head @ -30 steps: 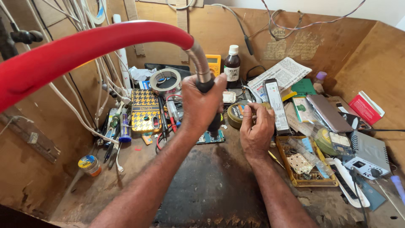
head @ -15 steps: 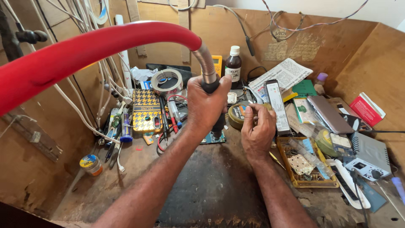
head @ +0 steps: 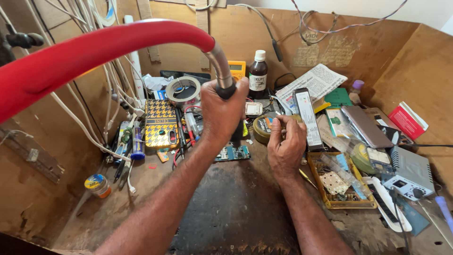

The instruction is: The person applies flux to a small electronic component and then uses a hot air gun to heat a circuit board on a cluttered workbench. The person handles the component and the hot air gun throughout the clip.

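— While the left hand [head: 222, 115] stays hidden in part behind its own knuckles, can you tell what it grips?

— It is wrapped tight round the black grip [head: 226, 91] at the end of the red hose [head: 94, 52]; a bare metal neck [head: 219, 61] joins the two; the hose arches up and away toward the left edge of the worktop [head: 226, 212].

— And the right hand [head: 285, 146]?

— Fingers curled close, thumb and forefinger pinched on something small and pale; I cannot tell what it is; it sits just right of the left hand, near the middle of the worktop.

— What lies under them?

— A small green circuit board [head: 233, 153] just below the left hand, on the dark mat [head: 236, 208]; a round tin [head: 264, 128] between the two hands, partly covered.

— Toward the back edge?

— A roll of tape [head: 183, 89], a brown bottle with a white cap [head: 258, 75], a yellow meter [head: 237, 69] behind the neck.

— To the right?

— A long pale remote-like bar [head: 307, 118] beside the right hand; a yellow tray [head: 337, 177] of small parts nearer the front; a red box [head: 408, 120] near the right edge.

— Left side?

— A yellow houndstooth case [head: 160, 123]; white cables [head: 85, 123] hanging down the wall.
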